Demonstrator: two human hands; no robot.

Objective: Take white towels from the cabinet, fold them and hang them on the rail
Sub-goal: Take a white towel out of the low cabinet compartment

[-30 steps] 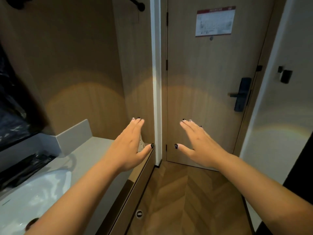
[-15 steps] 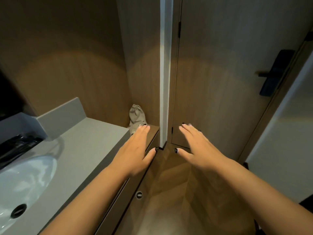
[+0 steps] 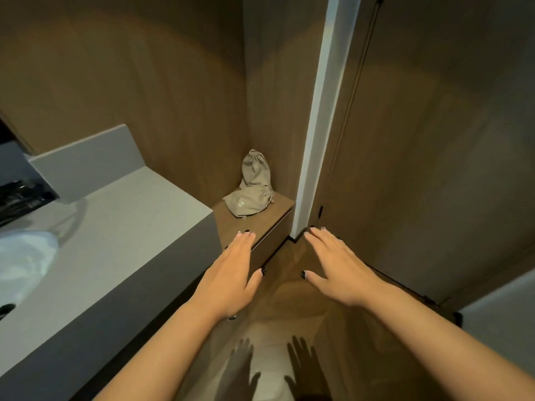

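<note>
My left hand [image 3: 231,277] is stretched out flat, palm down, fingers straight, in the air in front of the low wooden cabinet [image 3: 267,233] beside the counter. My right hand [image 3: 337,270] is likewise flat and spread, above the floor to the right of the cabinet's front. Neither hand holds anything. No white towel and no rail are in view. The cabinet's front is closed.
A grey vanity counter [image 3: 115,235] with a white basin [image 3: 20,261] runs along the left. Two beige drawstring pouches [image 3: 252,195] lie on the cabinet top in the corner. A white door jamb [image 3: 321,140] and a wooden door [image 3: 428,157] stand to the right, wooden floor [image 3: 269,328] below.
The view has tilted downward and moved closer to the corner, so the door handle and sign have left the frame and the pouches have appeared. Both hands stay flat and held out.
</note>
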